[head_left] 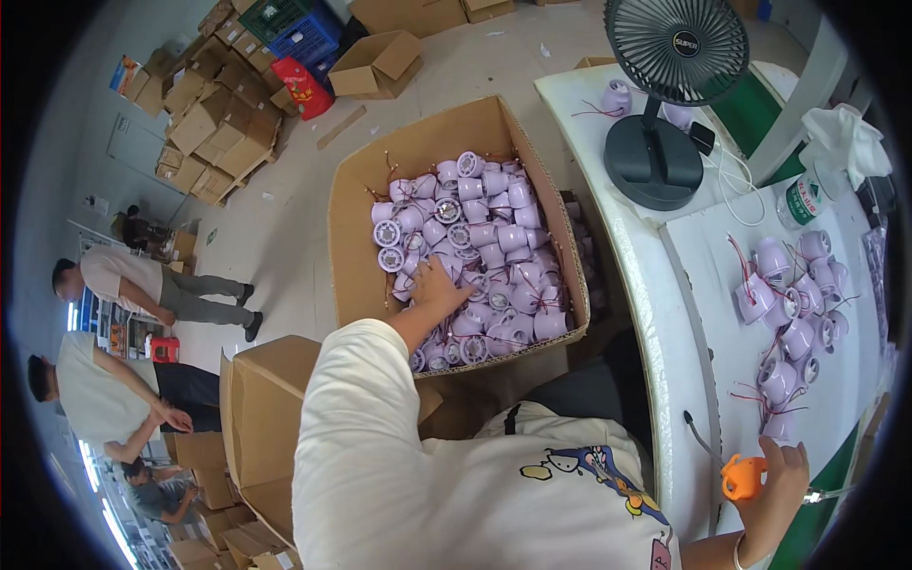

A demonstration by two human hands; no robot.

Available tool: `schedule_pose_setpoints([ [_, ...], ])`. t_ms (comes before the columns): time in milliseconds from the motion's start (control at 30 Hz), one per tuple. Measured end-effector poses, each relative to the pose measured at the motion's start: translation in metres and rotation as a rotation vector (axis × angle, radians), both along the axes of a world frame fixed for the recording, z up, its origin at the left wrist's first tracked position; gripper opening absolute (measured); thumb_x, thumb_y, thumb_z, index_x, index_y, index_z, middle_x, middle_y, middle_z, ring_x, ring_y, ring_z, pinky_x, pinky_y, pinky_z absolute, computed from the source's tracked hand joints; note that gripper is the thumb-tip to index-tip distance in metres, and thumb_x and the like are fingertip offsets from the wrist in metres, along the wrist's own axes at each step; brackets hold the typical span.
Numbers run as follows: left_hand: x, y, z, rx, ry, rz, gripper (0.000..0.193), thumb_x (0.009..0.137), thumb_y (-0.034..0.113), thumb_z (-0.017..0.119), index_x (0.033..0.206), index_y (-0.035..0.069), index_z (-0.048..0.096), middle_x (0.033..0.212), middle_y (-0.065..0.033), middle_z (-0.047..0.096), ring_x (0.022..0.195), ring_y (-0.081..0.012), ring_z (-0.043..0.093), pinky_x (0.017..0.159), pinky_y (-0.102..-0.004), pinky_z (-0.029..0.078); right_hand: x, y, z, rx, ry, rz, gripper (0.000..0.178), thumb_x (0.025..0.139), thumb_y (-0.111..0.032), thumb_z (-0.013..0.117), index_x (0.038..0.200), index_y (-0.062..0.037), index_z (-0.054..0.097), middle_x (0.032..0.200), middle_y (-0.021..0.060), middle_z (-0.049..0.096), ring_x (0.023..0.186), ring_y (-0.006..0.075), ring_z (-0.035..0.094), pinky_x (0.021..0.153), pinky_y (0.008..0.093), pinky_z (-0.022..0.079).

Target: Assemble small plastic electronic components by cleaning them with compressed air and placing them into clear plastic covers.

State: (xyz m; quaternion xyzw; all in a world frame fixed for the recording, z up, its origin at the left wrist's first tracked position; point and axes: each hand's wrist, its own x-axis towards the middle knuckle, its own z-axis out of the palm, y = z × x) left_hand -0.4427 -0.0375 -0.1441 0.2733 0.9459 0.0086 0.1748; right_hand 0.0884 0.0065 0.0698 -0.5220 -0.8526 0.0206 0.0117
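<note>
My left hand reaches into a large open cardboard box and rests with spread fingers on a heap of lilac plastic housings. The housings are short, rounded cups with thin red wires; some show a ringed open end. Whether a housing lies under the fingertips is partly hidden. Over the white worktable at the lower right, my right hand is closed around what look like orange-handled scissors, with a metal part showing past the palm. Just beyond that hand lies a group of similar lilac housings.
A black desk fan stands on the worktable, near a clear bottle and white cable. Another open carton is at my left. Two people stand farther left, another sits below them. Stacked cartons are behind.
</note>
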Motion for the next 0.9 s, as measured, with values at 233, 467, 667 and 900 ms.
schedule_pose_setpoints([
  [233, -0.023, 0.003, -0.061, 0.322, 0.111, 0.028, 0.076, 0.071, 0.041, 0.079, 0.122, 0.001, 0.039, 0.12, -0.0235, 0.041, 0.105, -0.0436, 0.052, 0.09, -0.0488, 0.045, -0.003, -0.002, 0.001, 0.015, -0.004, 0.011, 0.059, 0.044, -0.011, 0.082, 0.099, -0.0025, 0.061, 0.073, 0.0128, 0.052, 0.072, 0.0353, 0.052, 0.097, 0.055, 0.042],
  [467, 0.007, 0.011, -0.051, 0.14, 0.102, -0.025, 0.073, 0.076, 0.022, 0.071, 0.137, 0.01, 0.032, 0.129, -0.0217, 0.037, 0.118, -0.0419, 0.043, 0.093, -0.0513, 0.043, -0.004, -0.003, -0.001, 0.036, -0.003, -0.018, 0.055, 0.045, -0.01, 0.081, 0.096, -0.0016, 0.061, 0.071, 0.0134, 0.052, 0.071, 0.0351, 0.052, 0.097, 0.0547, 0.042],
  [667, -0.002, 0.012, -0.048, 0.043, 0.118, -0.04, 0.071, 0.074, 0.022, 0.072, 0.133, 0.01, 0.034, 0.133, -0.0189, 0.035, 0.12, -0.0395, 0.041, 0.09, -0.0516, 0.045, -0.007, -0.002, 0.0, 0.046, 0.012, -0.016, 0.053, 0.046, -0.008, 0.079, 0.095, -0.0011, 0.062, 0.071, 0.0136, 0.052, 0.07, 0.0349, 0.052, 0.097, 0.0543, 0.042],
  [900, -0.038, 0.003, -0.049, 0.164, 0.173, -0.162, 0.052, 0.072, 0.023, 0.072, 0.116, 0.006, 0.051, 0.112, -0.0191, 0.056, 0.104, -0.0403, 0.055, 0.084, -0.0469, 0.05, -0.006, -0.002, 0.0, 0.03, 0.015, -0.011, 0.052, 0.046, -0.008, 0.079, 0.095, -0.0008, 0.062, 0.071, 0.0131, 0.051, 0.07, 0.0336, 0.052, 0.097, 0.0539, 0.042],
])
